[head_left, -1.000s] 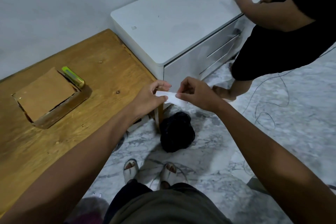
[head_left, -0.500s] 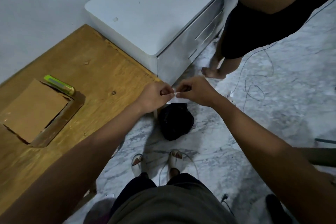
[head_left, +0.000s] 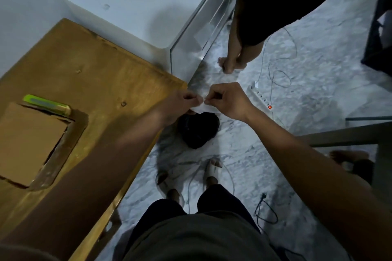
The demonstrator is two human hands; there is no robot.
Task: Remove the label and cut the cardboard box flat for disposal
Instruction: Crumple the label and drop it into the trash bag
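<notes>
- Past the table's near corner, above the marble floor (head_left: 307, 74), the left hand (head_left: 180, 105) and the right hand (head_left: 228, 100) are held close together, fingertips almost meeting.
- A small white label (head_left: 201, 107) is pinched between them; each grip is clamped on it, fingers curled over thumb. How the label is folded cannot be told.
- A black bag (head_left: 198, 129) is seen on the floor directly below the hands.
- On the wooden table (head_left: 95, 65), at the left, the cardboard box (head_left: 31, 144) is found lying with one flap side up, well apart from both hands.
- A green utility knife (head_left: 46, 104) is noted against the box's far edge, untouched.
- A white cabinet (head_left: 127, 0) stands beyond the table, its corner touching the table's far edge.
- A second person's bare legs (head_left: 235, 48) are recorded beside the cabinet front.
- A power strip (head_left: 262, 98) with a red light lies on the floor right of the hands, among loose cables.
</notes>
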